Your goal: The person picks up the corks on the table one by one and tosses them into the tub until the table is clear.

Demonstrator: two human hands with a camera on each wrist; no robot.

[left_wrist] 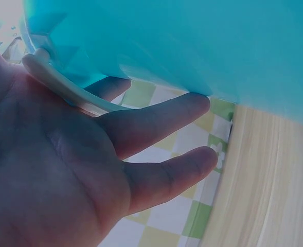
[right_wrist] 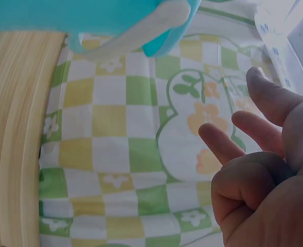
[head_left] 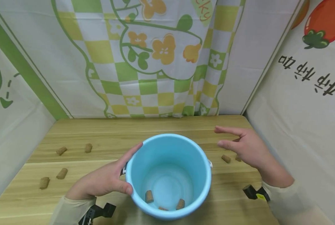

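On the wood-grained table [head_left: 18, 203], a light-blue bucket [head_left: 167, 148] contains three corks [head_left: 180, 204]; the left hand's grip [head_left: 108, 178] is spread against its rim; the right hand's grip [head_left: 250, 147], thumb and forefinger parted, hovers near loose corks [head_left: 226, 158]; behind, checked cloth [head_left: 156, 89] reads "cky"; the right wall [head_left: 305, 125] bears inverted "柿柿如" and a red fruit [head_left: 326, 22].

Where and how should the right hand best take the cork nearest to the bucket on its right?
Probably take the cork at mid-length from above, the thumb and forefinger of the right hand pinching its rounded sides, because it lies on its side, apart from the bucket.
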